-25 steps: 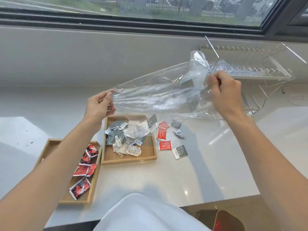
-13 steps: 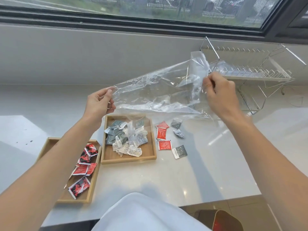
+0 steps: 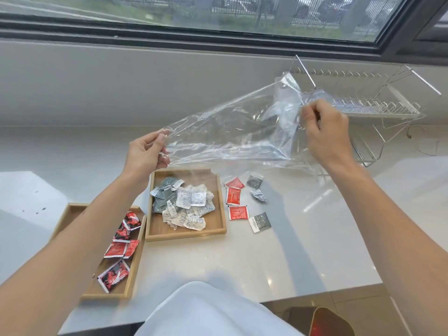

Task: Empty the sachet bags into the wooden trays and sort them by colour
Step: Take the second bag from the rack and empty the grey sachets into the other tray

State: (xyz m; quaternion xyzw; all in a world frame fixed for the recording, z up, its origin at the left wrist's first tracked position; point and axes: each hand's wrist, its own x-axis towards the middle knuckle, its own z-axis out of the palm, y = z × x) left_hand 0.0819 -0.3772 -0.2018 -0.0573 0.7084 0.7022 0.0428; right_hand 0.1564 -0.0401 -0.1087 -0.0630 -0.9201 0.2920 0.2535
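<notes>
A clear plastic bag [image 3: 225, 137] hangs stretched above the counter and looks empty. My left hand [image 3: 145, 154] pinches its left corner and my right hand [image 3: 324, 132] grips its right end. Below it a square wooden tray [image 3: 220, 209] holds a heap of grey and white sachets [image 3: 186, 204]. A longer wooden tray [image 3: 70, 214] at the lower left holds red and black sachets [image 3: 122, 241]. Loose on the counter right of the square tray lie red sachets [image 3: 236, 204] and grey sachets [image 3: 259, 221].
A metal wire dish rack [image 3: 378, 110] stands at the back right, behind the bag. The white counter [image 3: 278, 258] ends at a front edge near my body. A window and its sill run along the back wall.
The last white sachets dropped from under the bag into the square tray's heap. The bag is pulled flatter between my hands, and my left hand has kept its place.
</notes>
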